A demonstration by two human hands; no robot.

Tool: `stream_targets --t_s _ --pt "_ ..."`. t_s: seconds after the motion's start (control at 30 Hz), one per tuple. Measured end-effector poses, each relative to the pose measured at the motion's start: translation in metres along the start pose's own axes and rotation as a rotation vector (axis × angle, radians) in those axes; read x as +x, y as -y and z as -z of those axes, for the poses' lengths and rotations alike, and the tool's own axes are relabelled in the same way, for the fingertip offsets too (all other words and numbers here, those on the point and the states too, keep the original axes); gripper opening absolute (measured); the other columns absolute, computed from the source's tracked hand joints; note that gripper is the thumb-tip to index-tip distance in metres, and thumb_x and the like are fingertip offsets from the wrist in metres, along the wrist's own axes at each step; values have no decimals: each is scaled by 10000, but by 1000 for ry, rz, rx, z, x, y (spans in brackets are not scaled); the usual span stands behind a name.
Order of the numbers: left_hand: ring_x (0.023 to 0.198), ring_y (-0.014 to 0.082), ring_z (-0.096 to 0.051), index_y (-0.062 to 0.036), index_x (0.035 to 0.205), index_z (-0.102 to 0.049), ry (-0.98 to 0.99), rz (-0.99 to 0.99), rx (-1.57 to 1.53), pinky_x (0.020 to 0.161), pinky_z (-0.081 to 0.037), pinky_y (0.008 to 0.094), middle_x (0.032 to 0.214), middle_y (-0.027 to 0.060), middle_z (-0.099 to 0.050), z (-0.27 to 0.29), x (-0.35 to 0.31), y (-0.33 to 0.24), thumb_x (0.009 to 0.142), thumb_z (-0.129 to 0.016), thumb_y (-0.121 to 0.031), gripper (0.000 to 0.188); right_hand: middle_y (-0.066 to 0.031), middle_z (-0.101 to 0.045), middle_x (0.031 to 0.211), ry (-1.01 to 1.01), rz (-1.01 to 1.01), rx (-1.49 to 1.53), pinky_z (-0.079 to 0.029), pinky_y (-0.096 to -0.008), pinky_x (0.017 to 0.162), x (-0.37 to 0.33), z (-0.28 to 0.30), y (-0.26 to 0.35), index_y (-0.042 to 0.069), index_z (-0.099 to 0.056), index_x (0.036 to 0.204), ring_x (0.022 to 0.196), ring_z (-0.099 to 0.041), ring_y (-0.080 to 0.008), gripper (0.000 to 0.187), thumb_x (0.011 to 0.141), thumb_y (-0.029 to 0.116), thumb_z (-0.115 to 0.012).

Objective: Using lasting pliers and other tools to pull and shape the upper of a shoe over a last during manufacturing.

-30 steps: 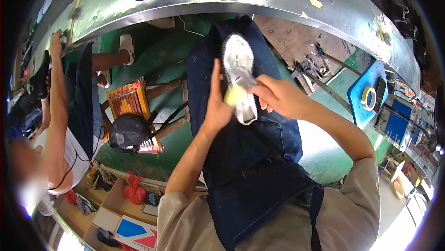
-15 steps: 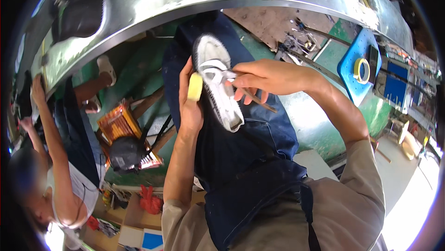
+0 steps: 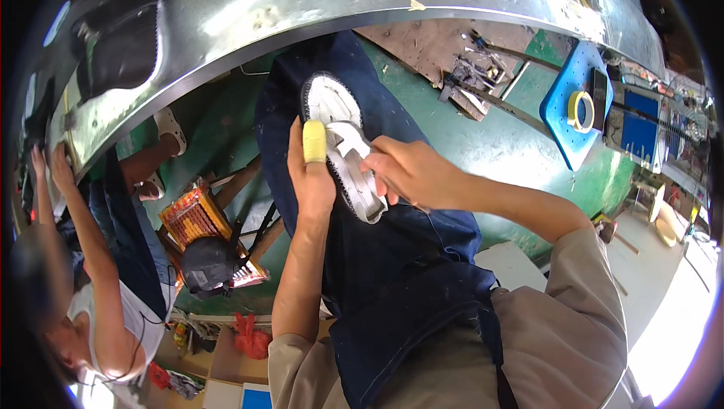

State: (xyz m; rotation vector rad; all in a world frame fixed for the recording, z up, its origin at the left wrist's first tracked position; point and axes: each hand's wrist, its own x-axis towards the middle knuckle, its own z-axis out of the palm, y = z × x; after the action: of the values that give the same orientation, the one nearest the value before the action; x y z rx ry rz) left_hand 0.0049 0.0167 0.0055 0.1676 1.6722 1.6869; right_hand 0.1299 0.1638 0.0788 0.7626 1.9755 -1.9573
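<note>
A white shoe upper [image 3: 329, 94] with a dark, jagged edge lies lengthwise across my navy-clad lap, its pale underside facing up. My left hand [image 3: 312, 175] is closed on its left side. The left thumb is wrapped in yellow tape [image 3: 314, 142] and rests along the edge. In my right hand [image 3: 400, 171], closed round its handle, is what looks like a hammer. The hammer's pale metal head [image 3: 348, 134] lies over the middle of the shoe upper, and I cannot tell if it touches. Most of the handle is hidden by my fingers.
A curved metal worktop [image 3: 294, 1] runs close beyond my knees. To the right stands a blue stool [image 3: 562, 118] with a tape roll [image 3: 580, 112]. A wooden board [image 3: 415, 50] holds scattered tools. At left, another person [image 3: 105, 311] sits near a slatted stool [image 3: 188, 220] with a black cap [image 3: 209, 264].
The hammer head has moved down from the upper-middle part of the shoe upper, and my right hand has come lower and closer in. My left hand still holds the shoe upper, which sits slightly lower.
</note>
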Motion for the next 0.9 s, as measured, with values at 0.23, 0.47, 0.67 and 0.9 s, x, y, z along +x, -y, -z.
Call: stream_targets --t_s 0.23,0.47,0.67,0.9 --pt "1131 223 -645 46 1462 -453 40 -97 245 987 -504 323 1263 159 -653 -1 -4 -11 913 -422 43 551 -99 -711 778 -50 130 -497 -538 -353 579 -15 26 30 19 -602 1047 633 -715 -230 258 1070 268 -540" --pt "1067 216 -688 -6 1404 -474 111 10 226 932 -534 343 1200 154 -693 3 -24 5 895 -812 -274 668 -170 -631 718 -112 497 -1004 -508 -485 579 27 9 10 46 -525 1074 695 -647 -440 224 1062 268 -550" --pt "1140 194 -639 -11 1395 -515 -13 61 21 987 -499 335 1259 133 -657 10 -31 -6 1005 -661 -421 584 -110 -673 708 -248 221 -435 -536 -402 593 -3 -2 -37 24 -572 1024 607 -687 -270 289 1084 297 -503" --pt "1304 284 -569 -60 1528 -444 53 324 -615 1144 -439 427 1471 114 -560 27 -49 -3 1010 -340 -743 864 -87 -649 736 -528 46 18 -518 -297 621 -19 -3 -58 -18 -620 1063 631 -645 -152 350 1120 274 -435"
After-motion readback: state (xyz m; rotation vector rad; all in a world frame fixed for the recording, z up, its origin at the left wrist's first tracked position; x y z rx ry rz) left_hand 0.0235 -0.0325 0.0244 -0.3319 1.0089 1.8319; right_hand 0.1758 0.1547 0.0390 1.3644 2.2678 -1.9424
